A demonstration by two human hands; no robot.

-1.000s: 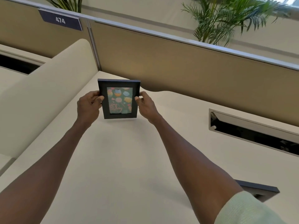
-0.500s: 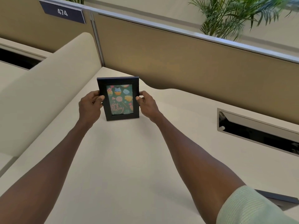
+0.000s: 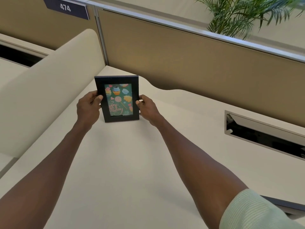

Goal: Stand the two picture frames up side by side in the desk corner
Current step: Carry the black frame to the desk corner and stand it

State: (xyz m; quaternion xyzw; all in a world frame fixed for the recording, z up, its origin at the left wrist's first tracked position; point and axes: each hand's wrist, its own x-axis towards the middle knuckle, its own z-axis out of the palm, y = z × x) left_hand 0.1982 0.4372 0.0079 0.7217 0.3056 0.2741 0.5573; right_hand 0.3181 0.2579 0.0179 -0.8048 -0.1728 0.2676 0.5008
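A black picture frame (image 3: 118,98) with a green birthday card of cupcakes and a lollipop stands upright on the cream desk (image 3: 125,162), near the far left corner. My left hand (image 3: 88,108) grips its left edge and my right hand (image 3: 147,107) grips its right edge. Whether its lower edge rests on the desk cannot be told. A second dark frame (image 3: 287,206) lies at the lower right, mostly hidden behind my right sleeve.
Tan partition panels (image 3: 189,60) close the back of the desk, and a cream curved divider (image 3: 49,83) closes the left. A metal-rimmed cable slot (image 3: 264,134) is set in the desk at right. A palm plant (image 3: 244,12) stands behind the partition.
The frame, held in both hands, has come down a little towards the desk and turned more upright. My grip on its two sides is the same.
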